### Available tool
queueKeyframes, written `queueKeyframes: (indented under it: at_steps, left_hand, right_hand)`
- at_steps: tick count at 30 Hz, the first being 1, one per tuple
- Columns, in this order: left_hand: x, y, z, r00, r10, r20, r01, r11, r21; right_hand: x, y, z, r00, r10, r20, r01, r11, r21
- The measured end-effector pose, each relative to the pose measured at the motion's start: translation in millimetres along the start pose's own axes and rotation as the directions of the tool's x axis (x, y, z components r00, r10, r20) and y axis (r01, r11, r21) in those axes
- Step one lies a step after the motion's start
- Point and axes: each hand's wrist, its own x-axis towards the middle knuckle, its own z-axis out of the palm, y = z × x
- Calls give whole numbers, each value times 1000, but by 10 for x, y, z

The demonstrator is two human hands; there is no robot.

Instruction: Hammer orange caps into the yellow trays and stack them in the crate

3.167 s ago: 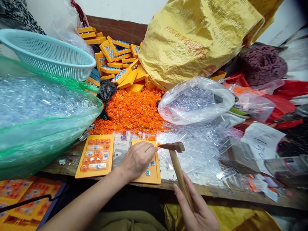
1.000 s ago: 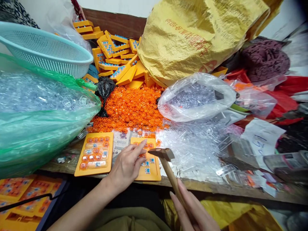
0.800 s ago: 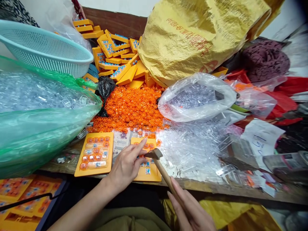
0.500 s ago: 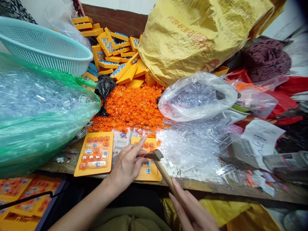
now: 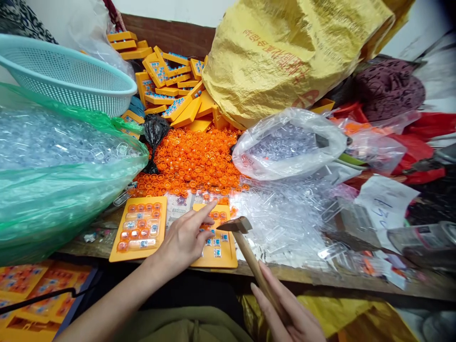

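My left hand (image 5: 185,237) rests over the upper left of a yellow panel (image 5: 228,256), index finger stretched out and thumb apart. Whether a small piece is under its fingertips is hidden. The panel has orange caps in its top row and bare blue-and-white switches lower down. My right hand (image 5: 285,308) grips the wooden handle of a hammer (image 5: 249,251), whose metal head is over the panel's right edge, apart from my left fingers. A second yellow panel (image 5: 119,249), fitted with orange and clear caps, lies to the left.
Orange caps (image 5: 195,156) are heaped behind the panels, with clear caps (image 5: 285,213) on the right. A green bag (image 5: 71,190), blue basket (image 5: 71,80), white bag (image 5: 245,166) and yellow sack (image 5: 285,57) surround them. More yellow panels (image 5: 188,111) are piled at the back.
The hammer head has lifted slightly and moved right, away from my left fingertips. My left hand has stayed over the same panel. The view has shifted slightly.
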Motion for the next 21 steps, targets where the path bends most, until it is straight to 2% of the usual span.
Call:
queueKeyframes:
  at_steps: [4, 11, 16, 21]
  left_hand:
    - [-32, -14, 56, 997, 73, 20, -74, 996, 57]
    - [-47, 59, 13, 968, 252, 18, -252, 959, 131]
    - [-33, 80, 61, 969, 238, 67, -245, 961, 128]
    - [-38, 40, 126, 975, 217, 55, -220, 973, 68]
  right_hand:
    - [12, -9, 26, 1000, -7, -7, 7, 1000, 16]
    - [-2, -8, 47, 999, 7, -48, -7, 1000, 12]
    - [-18, -58, 31, 998, 36, -48, -36, 999, 12]
    - [-39, -12, 46, 999, -35, 40, 35, 999, -2]
